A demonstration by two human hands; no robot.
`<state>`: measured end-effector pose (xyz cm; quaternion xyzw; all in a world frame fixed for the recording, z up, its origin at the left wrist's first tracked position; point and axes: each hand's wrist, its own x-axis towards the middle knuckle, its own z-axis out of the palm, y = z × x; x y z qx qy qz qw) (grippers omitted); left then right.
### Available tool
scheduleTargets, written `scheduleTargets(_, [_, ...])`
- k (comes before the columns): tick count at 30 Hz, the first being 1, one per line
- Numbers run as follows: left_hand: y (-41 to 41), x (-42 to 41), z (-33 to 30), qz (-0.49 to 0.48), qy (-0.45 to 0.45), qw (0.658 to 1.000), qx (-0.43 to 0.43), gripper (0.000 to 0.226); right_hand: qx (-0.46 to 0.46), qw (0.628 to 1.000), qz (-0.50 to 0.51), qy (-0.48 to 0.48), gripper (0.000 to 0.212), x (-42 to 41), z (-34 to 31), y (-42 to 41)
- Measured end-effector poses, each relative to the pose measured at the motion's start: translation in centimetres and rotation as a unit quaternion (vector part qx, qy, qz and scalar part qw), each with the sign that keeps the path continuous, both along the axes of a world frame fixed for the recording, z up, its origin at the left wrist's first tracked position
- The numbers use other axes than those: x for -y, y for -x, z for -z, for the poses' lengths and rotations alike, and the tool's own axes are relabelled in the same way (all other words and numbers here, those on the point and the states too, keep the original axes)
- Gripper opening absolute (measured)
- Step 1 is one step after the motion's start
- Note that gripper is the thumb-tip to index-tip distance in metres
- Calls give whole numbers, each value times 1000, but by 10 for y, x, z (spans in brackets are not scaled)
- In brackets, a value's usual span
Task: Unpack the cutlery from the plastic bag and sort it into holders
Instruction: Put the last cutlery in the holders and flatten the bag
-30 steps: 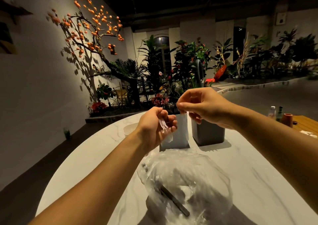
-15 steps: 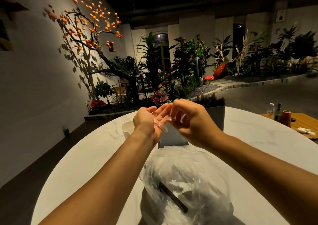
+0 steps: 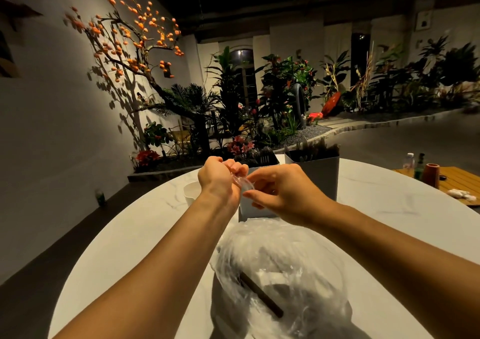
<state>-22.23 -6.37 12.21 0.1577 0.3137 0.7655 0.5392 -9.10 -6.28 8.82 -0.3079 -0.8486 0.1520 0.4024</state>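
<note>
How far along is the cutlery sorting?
Partly done: both holders already show cutlery tops. In hand: the left hand and right hand pinch a small clear plastic piece. Left: the plastic bag holds at least one dark handle.

place: indoor garden lounge | signs: planted bed (image 3: 272, 115), persimmon tree (image 3: 135, 42), marble table (image 3: 155, 224)
</note>
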Motion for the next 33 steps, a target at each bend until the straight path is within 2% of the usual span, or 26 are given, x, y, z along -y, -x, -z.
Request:
scheduleTargets(2, [-5,2,1,-24,11,999,-33,32,3,1000,2,-23,19,2,2,1])
scheduleTargets(5, [-12,4,6,-54,38,991,-113,31,2,997,43,-63,21,1,1,4])
scheduleTargets(11, [-16,2,19,-4,55,978,-203,34,-40,990,95,-98,24,-8,-6,-3])
scheduleTargets(15, [-10,4,24,35,48,964,-259,31,-63,991,107,-49,19,-15,-9,-12])
scheduleTargets(19, [-3,5,27,41,13,953,-301,28,-141,985,88,42,12,-17,-16,-13])
scheduleTargets(24, [4,2,32,45,18,923,-381,36,-172,977,94,81,4,-20,-19,-5])
scheduleTargets(26, [10,1,33,32,20,892,-450,38,-164,978,95,83,4,-23,-21,0])
scheduleTargets(29, [27,1,37,3,-33,817,-575,37,-115,987,102,54,5,-28,-26,7])
scheduleTargets(31, [43,0,38,-28,-82,754,-651,23,-65,993,98,28,11,-32,-30,16])
scheduleTargets(33, [58,-3,36,-53,-89,698,-709,8,-19,995,94,2,16,-35,-34,26])
